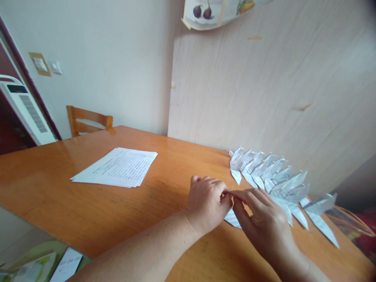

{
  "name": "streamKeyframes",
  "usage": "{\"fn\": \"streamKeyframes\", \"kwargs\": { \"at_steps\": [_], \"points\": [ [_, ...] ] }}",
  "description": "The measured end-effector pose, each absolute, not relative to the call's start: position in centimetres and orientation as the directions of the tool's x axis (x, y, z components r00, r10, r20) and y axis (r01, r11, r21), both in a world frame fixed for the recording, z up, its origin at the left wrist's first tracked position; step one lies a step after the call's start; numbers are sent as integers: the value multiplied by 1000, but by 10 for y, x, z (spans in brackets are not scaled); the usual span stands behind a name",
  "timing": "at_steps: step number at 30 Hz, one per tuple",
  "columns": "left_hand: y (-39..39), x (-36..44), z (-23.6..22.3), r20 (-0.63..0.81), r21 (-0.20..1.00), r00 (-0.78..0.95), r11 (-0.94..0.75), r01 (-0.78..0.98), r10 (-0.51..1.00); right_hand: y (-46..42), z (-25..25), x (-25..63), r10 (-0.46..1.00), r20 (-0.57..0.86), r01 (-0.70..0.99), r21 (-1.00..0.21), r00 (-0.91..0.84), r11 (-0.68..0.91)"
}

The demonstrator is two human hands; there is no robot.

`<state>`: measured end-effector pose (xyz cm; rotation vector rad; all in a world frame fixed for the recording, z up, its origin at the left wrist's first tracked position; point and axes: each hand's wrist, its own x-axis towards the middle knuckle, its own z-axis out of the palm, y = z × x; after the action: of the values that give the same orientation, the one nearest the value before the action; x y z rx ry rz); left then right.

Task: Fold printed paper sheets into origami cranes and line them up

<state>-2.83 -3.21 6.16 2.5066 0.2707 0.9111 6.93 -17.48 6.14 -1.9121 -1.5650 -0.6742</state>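
A folded printed paper (233,219) shows below my fingers, mostly hidden by both hands. My left hand (208,201) is closed, its thumb and index finger pinching a small tip of that paper. Meeting it there, my right hand (261,213) pinches the same tip between thumb and fingertips. Just beyond and to the right stand several folded paper figures (272,172) made from printed sheets, with pointed upright parts, lined up in rows. One more folded paper figure (321,219) stands apart at the right, its long point toward me.
A stack of printed sheets (117,168) lies on the left part of the wooden table (164,168). A wooden chair (88,119) is behind the table's far left edge. Along the back and right is a pale board wall (235,98). A green bin (44,250) sits below the near-left edge.
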Motion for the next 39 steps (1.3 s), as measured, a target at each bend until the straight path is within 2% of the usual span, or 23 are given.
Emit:
{"fn": "streamKeyframes", "kwargs": {
  "at_steps": [4, 18, 39],
  "points": [
    [-32, -28, 61, 551, 503, 763, -864, 20, 338, -176, 62, 67, 688, 702, 981, -88, 184, -173],
    [-30, -26, 60, 547, 525, 761, -851, 13, 349, -177, 61, 66, 689, 697, 981, -130, 196, -147],
    [-30, -27, 61, 534, 527, 770, -849, 20, 349, -176, 61, 63, 703, 693, 983, -51, 161, -174]
  ]
}}
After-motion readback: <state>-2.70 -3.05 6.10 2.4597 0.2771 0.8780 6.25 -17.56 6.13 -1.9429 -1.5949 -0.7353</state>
